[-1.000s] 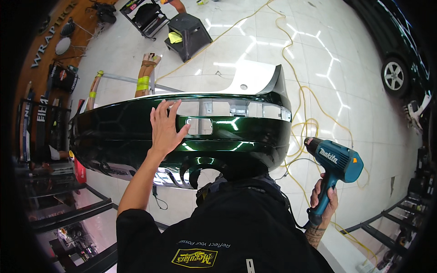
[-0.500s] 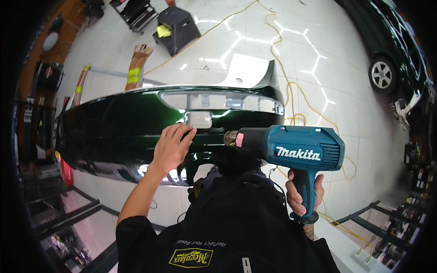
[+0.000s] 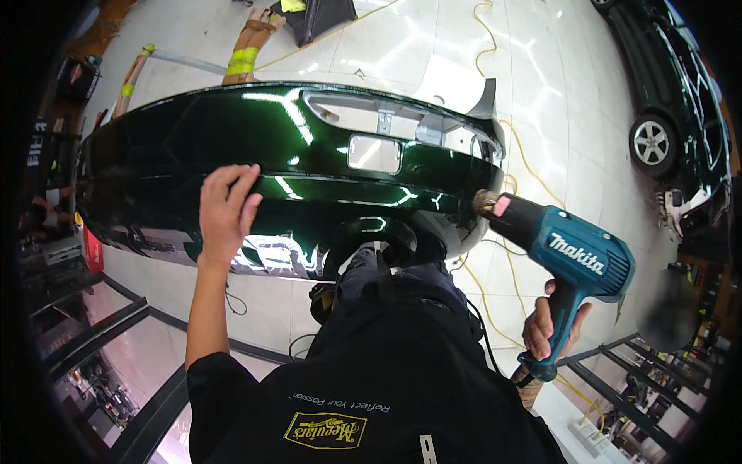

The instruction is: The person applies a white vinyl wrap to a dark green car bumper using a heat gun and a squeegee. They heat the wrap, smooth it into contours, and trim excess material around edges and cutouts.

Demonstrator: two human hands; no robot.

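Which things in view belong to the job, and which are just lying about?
In the job:
left hand, at the green bumper
right hand, gripping the blue heat gun

Apparently just around:
black stool, partly out of frame
yellow cloth
dark car

This is a car workshop, as a loose dark-green bumper [image 3: 166,143] under the left hand [image 3: 222,213] and a heat gun [image 3: 581,251] in the right hand [image 3: 553,325] show. Beyond the right hand, farther out to the right, a dark car [image 3: 653,85] stands on a glossy tiled floor [image 3: 576,127], and ahead of that hand a yellow cord [image 3: 526,159] trails across the tiles.
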